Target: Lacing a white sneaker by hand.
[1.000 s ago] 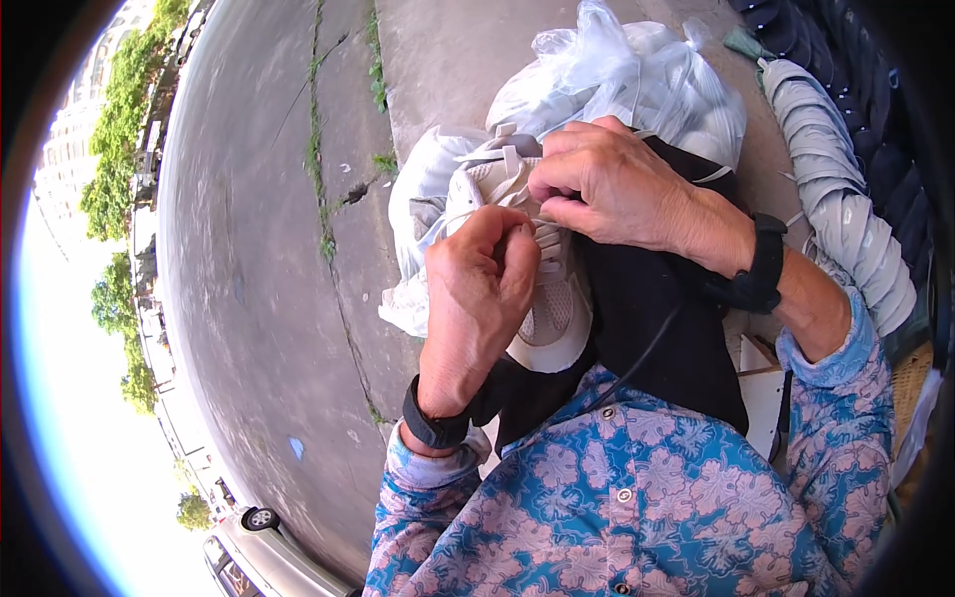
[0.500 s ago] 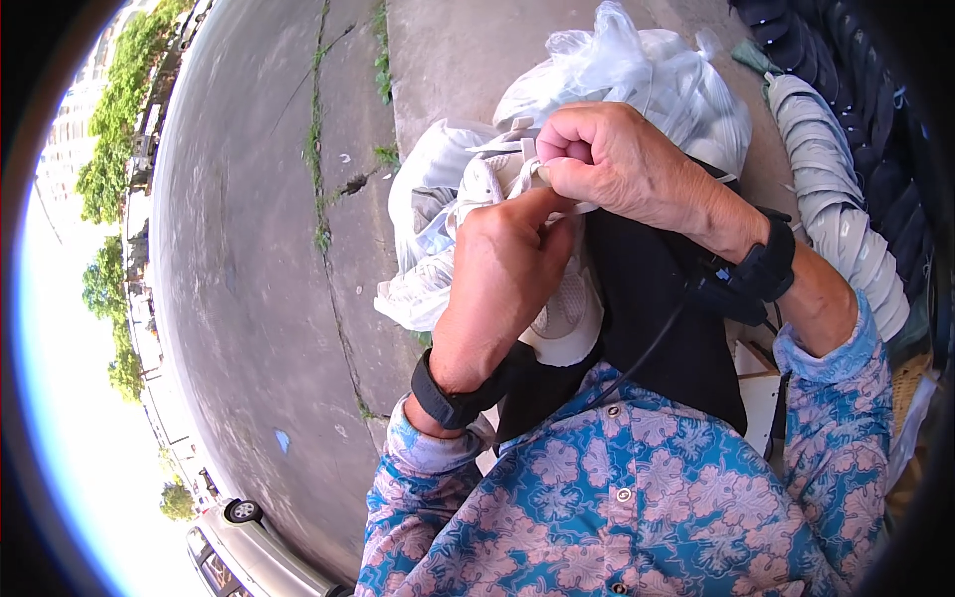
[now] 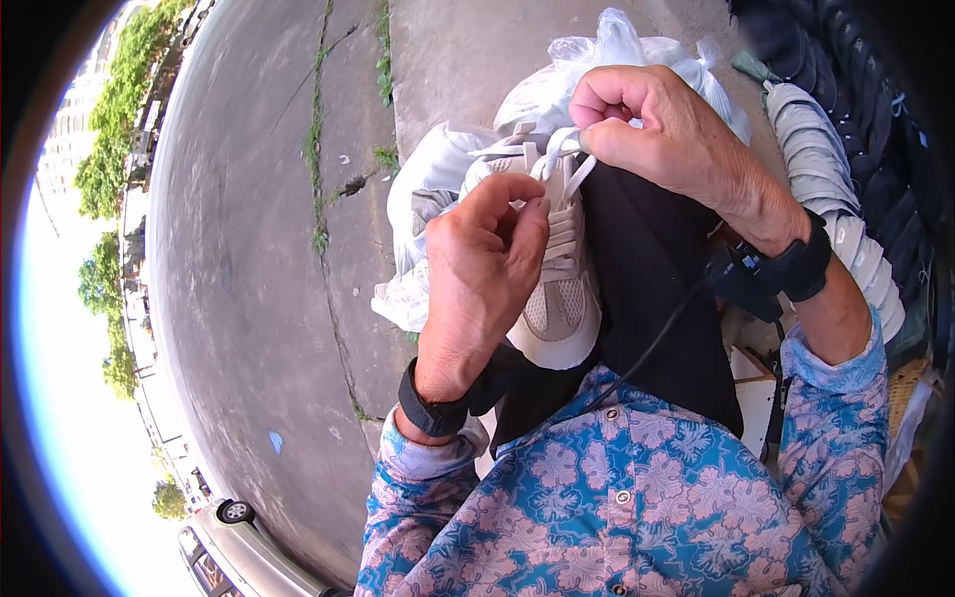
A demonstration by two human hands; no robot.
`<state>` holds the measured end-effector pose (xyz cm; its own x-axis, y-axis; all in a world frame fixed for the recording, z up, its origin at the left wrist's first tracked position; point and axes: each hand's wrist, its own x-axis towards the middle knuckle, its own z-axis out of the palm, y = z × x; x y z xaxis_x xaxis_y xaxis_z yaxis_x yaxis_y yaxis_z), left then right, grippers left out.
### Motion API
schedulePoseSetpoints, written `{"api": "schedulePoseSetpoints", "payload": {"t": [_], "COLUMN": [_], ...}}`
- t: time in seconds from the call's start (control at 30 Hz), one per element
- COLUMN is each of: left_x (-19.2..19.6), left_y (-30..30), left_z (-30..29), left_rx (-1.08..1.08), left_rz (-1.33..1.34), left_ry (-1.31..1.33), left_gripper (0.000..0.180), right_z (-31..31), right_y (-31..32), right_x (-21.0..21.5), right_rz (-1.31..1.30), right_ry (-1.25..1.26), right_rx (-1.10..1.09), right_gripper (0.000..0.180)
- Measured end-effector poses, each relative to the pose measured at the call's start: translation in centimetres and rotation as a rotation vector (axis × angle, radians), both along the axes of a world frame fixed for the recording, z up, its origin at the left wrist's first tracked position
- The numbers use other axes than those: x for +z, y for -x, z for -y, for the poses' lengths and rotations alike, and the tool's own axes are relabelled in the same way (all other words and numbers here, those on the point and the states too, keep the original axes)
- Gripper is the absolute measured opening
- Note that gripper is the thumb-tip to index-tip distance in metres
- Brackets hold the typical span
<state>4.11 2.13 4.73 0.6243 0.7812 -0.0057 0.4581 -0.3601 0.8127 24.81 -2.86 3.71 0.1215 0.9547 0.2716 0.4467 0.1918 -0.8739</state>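
Hands, two: left hand [image 3: 482, 269] and right hand [image 3: 662, 129], each grip pinching one white shoe [image 3: 557, 298]'s lace [image 3: 560, 151].

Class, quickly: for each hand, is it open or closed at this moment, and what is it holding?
Left hand: closed, pinching a white flat shoelace of the white mesh-toed sneaker.
Right hand: closed, grip on the same shoelace near the shoe's top.

I see a pale mesh lace-up sneaker [image 3: 562, 298] on my dark-clothed lap [image 3: 647, 279], between my left hand [image 3: 482, 279] and right hand [image 3: 667, 134]; crumpled clear plastic bags [image 3: 637, 60] lie behind.
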Motion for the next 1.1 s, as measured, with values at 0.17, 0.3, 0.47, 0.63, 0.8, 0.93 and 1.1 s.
{"api": "schedulePoseSetpoints", "payload": {"t": [0.17,0.3,0.47,0.63,0.8,0.93,1.1], "left_x": [0.2,0.1,-0.2,0.4,-0.4,-0.5,0.4], "left_y": [1.7,2.2,2.7,3.2,5.1,4.1,3.0], "left_z": [-3.3,-3.8,-3.6,-3.9,-5.2,-4.1,-3.6], "left_rx": [0.07,-0.001,0.018,0.073,0.148,0.113,-0.235], "left_rz": [-0.022,-0.085,-0.05,0.229,0.46,0.297,-0.006], "left_ry": [-0.135,-0.076,0.124,0.555,0.725,0.284,-0.41], "left_gripper": [0.021,0.024,0.028,0.017,0.015,0.02,0.034], "right_z": [1.3,0.3,-1.0,-0.7,0.1,0.4,0.5], "right_y": [-2.0,-0.8,0.9,1.2,1.4,1.2,1.7], "right_x": [-0.1,-2.3,-4.5,-4.6,-4.5,-4.9,-3.5], "right_rz": [0.085,0.049,0.21,0.201,0.222,0.313,0.064], "right_ry": [0.313,0.169,-0.034,0.011,-0.01,-0.043,0.081], "right_rx": [0.337,0.013,0.055,0.088,0.004,0.0,0.036], "right_gripper": [0.015,0.012,0.016,0.02,0.021,0.018,0.017]}}
